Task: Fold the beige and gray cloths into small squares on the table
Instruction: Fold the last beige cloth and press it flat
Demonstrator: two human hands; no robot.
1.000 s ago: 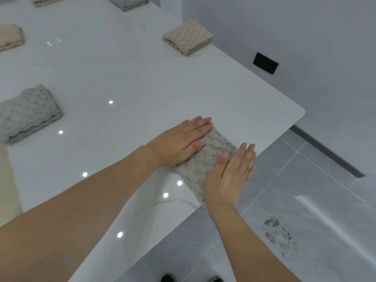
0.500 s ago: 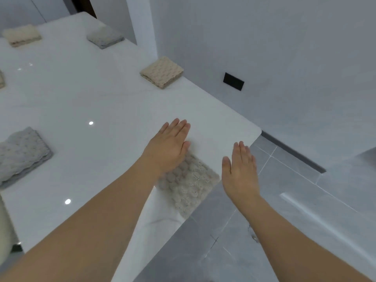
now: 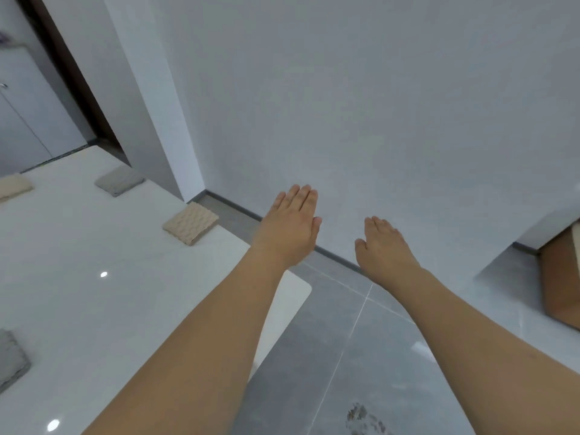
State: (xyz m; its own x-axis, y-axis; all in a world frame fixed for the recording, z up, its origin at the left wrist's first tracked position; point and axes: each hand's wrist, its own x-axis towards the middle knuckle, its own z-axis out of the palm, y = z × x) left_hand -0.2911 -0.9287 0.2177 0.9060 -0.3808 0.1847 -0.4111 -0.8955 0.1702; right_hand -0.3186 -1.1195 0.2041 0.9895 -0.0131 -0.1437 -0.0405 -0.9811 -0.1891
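Note:
My left hand [image 3: 290, 227] is raised in the air beyond the white table's corner [image 3: 295, 288], fingers straight, holding nothing. My right hand [image 3: 384, 243] hovers over the floor to its right, flat and empty. A folded beige cloth [image 3: 190, 223] lies near the table's right edge. A folded gray cloth [image 3: 120, 180] sits farther back. Another beige cloth [image 3: 14, 187] shows at the left edge, and a gray cloth [image 3: 11, 361] at the lower left. The gray cloth I was pressing is hidden behind my left forearm.
A gray wall [image 3: 376, 105] rises straight ahead with a dark baseboard. Gray tiled floor [image 3: 345, 356] lies right of the table. A brown box [image 3: 561, 277] stands at the far right. A dark door frame [image 3: 72, 73] is at the back left.
Both hands have lifted off the gray cloth at the table's corner and risen into the air. The view has tilted upward toward the wall.

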